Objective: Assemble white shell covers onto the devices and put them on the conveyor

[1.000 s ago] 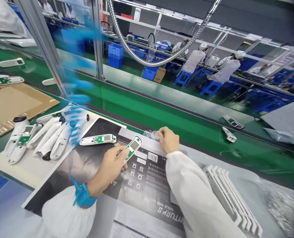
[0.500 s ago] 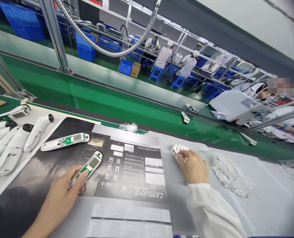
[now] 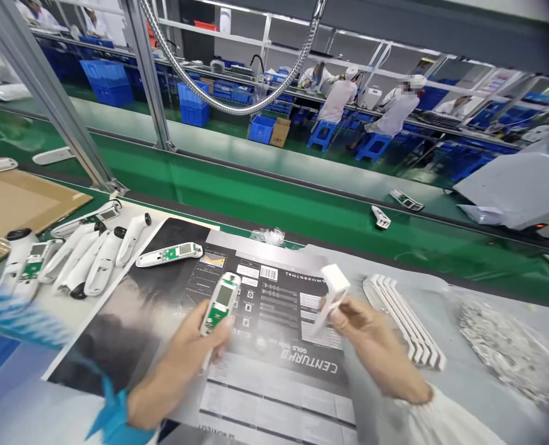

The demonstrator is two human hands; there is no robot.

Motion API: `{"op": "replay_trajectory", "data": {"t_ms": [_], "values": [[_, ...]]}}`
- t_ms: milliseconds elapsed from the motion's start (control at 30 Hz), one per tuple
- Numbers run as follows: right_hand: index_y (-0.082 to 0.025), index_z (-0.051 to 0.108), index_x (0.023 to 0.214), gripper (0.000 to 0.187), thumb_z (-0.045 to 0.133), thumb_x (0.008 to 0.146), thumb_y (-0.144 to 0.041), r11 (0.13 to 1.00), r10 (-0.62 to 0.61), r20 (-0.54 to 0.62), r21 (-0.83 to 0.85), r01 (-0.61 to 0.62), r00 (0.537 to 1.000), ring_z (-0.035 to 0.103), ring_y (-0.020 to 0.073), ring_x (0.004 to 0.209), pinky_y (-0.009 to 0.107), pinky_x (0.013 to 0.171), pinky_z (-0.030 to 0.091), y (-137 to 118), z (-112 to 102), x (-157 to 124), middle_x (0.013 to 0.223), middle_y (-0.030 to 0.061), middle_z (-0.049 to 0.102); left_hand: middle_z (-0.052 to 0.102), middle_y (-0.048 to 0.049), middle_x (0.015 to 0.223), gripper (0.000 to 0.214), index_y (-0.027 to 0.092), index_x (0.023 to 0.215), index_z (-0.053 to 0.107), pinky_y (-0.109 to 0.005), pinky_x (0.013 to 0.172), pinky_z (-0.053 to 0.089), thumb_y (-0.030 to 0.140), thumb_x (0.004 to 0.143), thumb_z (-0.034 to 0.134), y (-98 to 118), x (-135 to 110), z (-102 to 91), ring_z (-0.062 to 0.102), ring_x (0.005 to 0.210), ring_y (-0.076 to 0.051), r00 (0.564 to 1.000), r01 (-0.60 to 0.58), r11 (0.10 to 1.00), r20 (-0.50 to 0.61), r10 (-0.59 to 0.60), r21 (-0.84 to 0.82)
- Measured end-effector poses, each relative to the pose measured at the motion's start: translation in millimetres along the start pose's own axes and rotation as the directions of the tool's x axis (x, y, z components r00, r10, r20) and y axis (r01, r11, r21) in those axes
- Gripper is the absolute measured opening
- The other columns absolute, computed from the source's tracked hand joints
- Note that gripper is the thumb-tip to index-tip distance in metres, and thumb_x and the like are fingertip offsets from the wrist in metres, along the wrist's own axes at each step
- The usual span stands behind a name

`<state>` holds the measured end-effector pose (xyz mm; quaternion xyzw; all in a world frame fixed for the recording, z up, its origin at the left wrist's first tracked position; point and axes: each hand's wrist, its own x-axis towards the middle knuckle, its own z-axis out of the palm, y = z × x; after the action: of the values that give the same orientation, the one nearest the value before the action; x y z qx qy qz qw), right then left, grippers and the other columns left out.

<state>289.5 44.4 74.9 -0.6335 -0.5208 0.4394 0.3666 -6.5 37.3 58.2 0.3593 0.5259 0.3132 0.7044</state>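
Note:
My left hand (image 3: 188, 349) is closed around an open handheld thermometer half (image 3: 225, 298), its green circuit board and grey display facing up. A slim white plastic shell (image 3: 334, 281) is gripped between the thumb and fingers of my right hand (image 3: 376, 340), slightly blurred and tilted above the printed sheet. The two parts are apart. To the right of that hand lies a row of several similar white shells (image 3: 408, 327). Another open thermometer half (image 3: 170, 253) rests on the dark sheet (image 3: 117, 327), beyond my left hand.
Several white thermometers (image 3: 105, 269) lie at the left, near a cardboard piece (image 3: 28, 207). On the right sits a clear bag of small parts (image 3: 501, 346). A green conveyor (image 3: 265, 194) runs behind the bench, carrying a few parts. A metal hose (image 3: 237, 110) hangs overhead. Blurred blue material (image 3: 19, 315) crosses the left edge.
My right hand has lifted a white shell from the row and brought it left, towards the thermometer half. The left hand still holds that half, now turned more upright. The view has swung left.

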Motion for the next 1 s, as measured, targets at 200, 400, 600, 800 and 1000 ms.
{"op": "replay_trajectory", "data": {"t_ms": [200,400,600,800,1000], "values": [[-0.024,0.061,0.086,0.025,0.072,0.081,-0.046,0.768,-0.098,0.187,0.639,-0.045,0.977,0.047,0.011,0.06,0.026,0.056,0.041,4,96,-6,0.084,-0.0003,0.059,0.059,-0.0008,0.083,0.047,0.018,0.101,0.056,-0.018,0.043,0.028,0.053,0.076,0.073,-4,9,36.7,0.044,0.055,-0.006,0.962,0.204,0.961,0.221,-0.162,-0.185],[-0.026,0.058,0.124,0.053,0.072,0.08,-0.051,0.819,-0.014,0.128,0.571,-0.062,0.992,0.059,0.0226,0.096,0.035,0.084,0.05,-2,84,-15,0.119,0.0097,0.063,0.046,0.0076,0.058,0.037,0.018,0.095,0.053,-0.019,0.043,0.031,0.042,0.076,0.073,0,13,20.5,0.037,0.047,-0.007,0.999,0.02,0.996,0.033,-0.017,-0.086],[-0.023,0.062,0.116,0.043,0.07,0.082,-0.048,0.828,0.079,0.089,0.549,-0.115,0.993,0.06,0.0251,0.105,0.04,0.09,0.052,-10,87,-15,0.121,0.01,0.063,0.066,-0.0009,0.086,0.04,0.022,0.114,0.056,-0.024,0.046,0.037,0.054,0.094,0.045,4,17,-1.1,0.045,0.049,-0.01,0.976,-0.128,0.927,-0.123,0.182,0.354],[-0.021,0.063,0.117,0.046,0.072,0.081,-0.048,0.792,0.081,0.152,0.59,-0.157,0.985,0.063,0.0267,0.103,0.042,0.09,0.052,-9,106,-18,0.115,0.0105,0.067,0.065,-0.0048,0.124,0.037,0.026,0.129,0.059,-0.035,0.097,0.046,0.04,0.095,0.052,-2,13,11.1,0.057,0.112,-0.023,0.87,-0.449,0.726,0.068,0.489,0.522],[-0.021,0.063,0.116,0.046,0.075,0.079,-0.045,0.836,0.077,0.087,0.537,-0.112,0.993,0.062,0.0265,0.107,0.04,0.096,0.049,-9,110,-21,0.113,0.0089,0.069,0.07,-0.0044,0.117,0.036,0.023,0.123,0.065,-0.03,0.088,0.053,0.041,0.091,0.059,-7,12,31.0,0.065,0.103,-0.022,0.904,-0.421,0.847,0.074,0.421,0.324]]}}
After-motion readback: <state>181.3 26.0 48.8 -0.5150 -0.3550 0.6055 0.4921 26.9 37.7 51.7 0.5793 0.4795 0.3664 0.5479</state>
